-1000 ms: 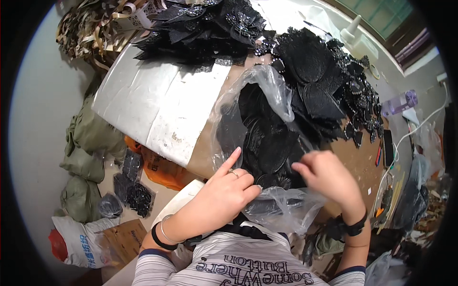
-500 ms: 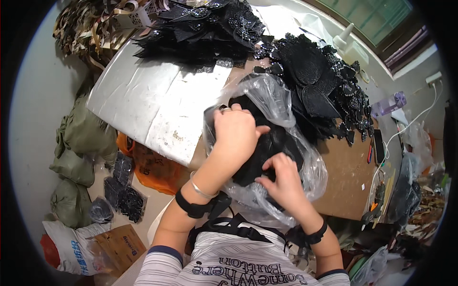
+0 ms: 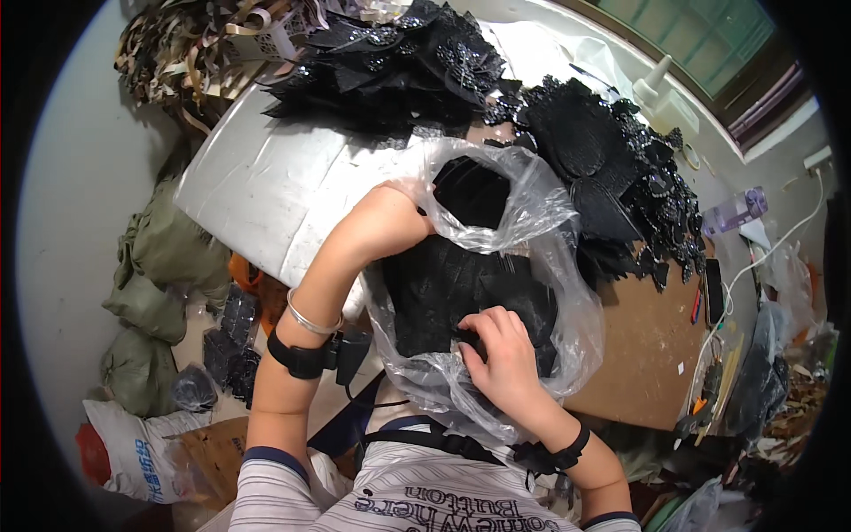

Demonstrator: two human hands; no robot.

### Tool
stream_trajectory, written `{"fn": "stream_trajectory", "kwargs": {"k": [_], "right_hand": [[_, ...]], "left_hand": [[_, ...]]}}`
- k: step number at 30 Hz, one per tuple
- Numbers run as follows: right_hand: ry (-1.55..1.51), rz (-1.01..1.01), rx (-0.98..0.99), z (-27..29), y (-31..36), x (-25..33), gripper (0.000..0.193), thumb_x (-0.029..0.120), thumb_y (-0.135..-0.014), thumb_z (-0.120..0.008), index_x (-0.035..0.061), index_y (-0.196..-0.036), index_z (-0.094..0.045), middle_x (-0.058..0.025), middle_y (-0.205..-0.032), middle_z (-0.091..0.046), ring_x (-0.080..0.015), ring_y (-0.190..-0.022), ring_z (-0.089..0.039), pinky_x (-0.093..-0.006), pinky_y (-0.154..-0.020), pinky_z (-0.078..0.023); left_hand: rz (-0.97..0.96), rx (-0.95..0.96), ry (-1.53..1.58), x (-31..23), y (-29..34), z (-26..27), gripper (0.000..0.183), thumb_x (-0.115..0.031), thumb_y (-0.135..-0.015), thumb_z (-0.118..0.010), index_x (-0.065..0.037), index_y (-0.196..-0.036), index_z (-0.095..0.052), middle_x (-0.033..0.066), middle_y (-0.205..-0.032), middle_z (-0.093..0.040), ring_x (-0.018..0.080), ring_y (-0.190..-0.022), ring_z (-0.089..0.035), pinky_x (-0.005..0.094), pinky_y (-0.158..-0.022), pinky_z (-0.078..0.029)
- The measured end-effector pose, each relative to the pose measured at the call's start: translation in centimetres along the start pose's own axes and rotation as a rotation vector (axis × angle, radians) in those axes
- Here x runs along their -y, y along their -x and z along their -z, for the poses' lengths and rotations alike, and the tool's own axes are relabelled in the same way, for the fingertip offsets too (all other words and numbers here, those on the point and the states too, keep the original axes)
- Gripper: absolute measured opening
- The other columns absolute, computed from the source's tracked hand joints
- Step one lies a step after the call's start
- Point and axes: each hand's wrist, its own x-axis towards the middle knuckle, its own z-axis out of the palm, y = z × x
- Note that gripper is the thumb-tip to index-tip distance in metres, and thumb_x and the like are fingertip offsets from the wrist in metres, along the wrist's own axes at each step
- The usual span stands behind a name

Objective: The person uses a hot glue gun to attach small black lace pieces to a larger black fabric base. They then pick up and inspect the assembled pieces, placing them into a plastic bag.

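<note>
A clear plastic bag (image 3: 581, 332) lies spread at the table's near edge, its mouth partly folded back. Inside it are dark black fabric-like pieces (image 3: 434, 297), stacked flat; more black shows through a round gap in the plastic. My left hand (image 3: 394, 217) reaches to the bag's upper left rim, with its fingers hidden behind the plastic and the black pieces. My right hand (image 3: 503, 355) rests over the lower part of the black pieces, fingers curved, thumb and forefinger apart, nothing visible between them.
Large heaps of black petal-shaped, beaded pieces (image 3: 390, 75) lie at the back. A purple bottle (image 3: 736, 211), a phone (image 3: 714, 293) and a white cable (image 3: 762, 257) are at the right. Green sacks (image 3: 142, 306) stand on the left floor; a white squeeze bottle (image 3: 651, 80) is near the window.
My left hand has moved left and its fingers have gone out of sight at the bag's rim. More of the black pieces is uncovered. My right hand has shifted slightly left and down.
</note>
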Motion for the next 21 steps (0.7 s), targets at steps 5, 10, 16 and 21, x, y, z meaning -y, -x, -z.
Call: {"fn": "stream_trajectory", "kwargs": {"k": [5, 10, 16, 21], "right_hand": [[-0.563, -0.147, -0.215, 2.6, -5.1, -0.9, 0.06, 0.012, -0.08, -0.073, -0.0003, -0.132, -0.044, -0.0106, -0.111, -0.054, -0.0167, -0.092, -0.055, -0.0304, -0.073, -0.048], [-0.996, -0.459, 0.041, 8.7, -12.5, 1.3, 0.102, 0.016, -0.084, -0.073, 0.003, -0.151, 0.002, -0.0159, -0.132, -0.047, -0.0239, -0.118, -0.052, -0.0353, -0.096, -0.045], [-1.179, -0.428, 0.014, 8.8, -13.0, 1.8, 0.11, -0.006, -0.068, -0.08, 0.0042, -0.149, -0.007, -0.0153, -0.134, -0.048, -0.0252, -0.121, -0.051, -0.0374, -0.101, -0.044], [-0.534, 0.158, 0.165, 9.2, -9.6, 0.8, 0.112, -0.006, -0.064, -0.078, 0.0053, -0.153, -0.012, -0.0147, -0.154, -0.026, -0.0255, -0.139, -0.033, -0.0353, -0.114, -0.027]], "left_hand": [[-0.124, 0.221, 0.337, 1.1, -1.6, 2.7, 0.042, -0.013, -0.08, -0.075, 0.001, -0.118, -0.063, 0.0059, -0.109, -0.069, 0.0099, -0.093, -0.06, 0.0286, -0.087, -0.049], [-0.027, 0.472, 0.644, -1.7, -0.9, 3.9, 0.059, -0.023, -0.089, -0.069, 0.004, -0.136, -0.045, 0.0074, -0.126, -0.057, 0.0119, -0.109, -0.053, 0.0268, -0.096, -0.043], [-0.388, 0.12, 0.202, -4.8, -0.4, 3.4, 0.053, -0.038, -0.098, -0.052, 0.001, -0.133, -0.048, 0.023, -0.125, -0.058, 0.03, -0.118, -0.056, 0.0342, -0.094, -0.045], [-0.221, -0.234, 0.372, 0.1, -8.8, 2.5, 0.042, -0.031, -0.1, -0.05, 0.005, -0.118, -0.061, 0.0105, -0.108, -0.068, 0.0163, -0.1, -0.061, 0.0297, -0.093, -0.045]]}}
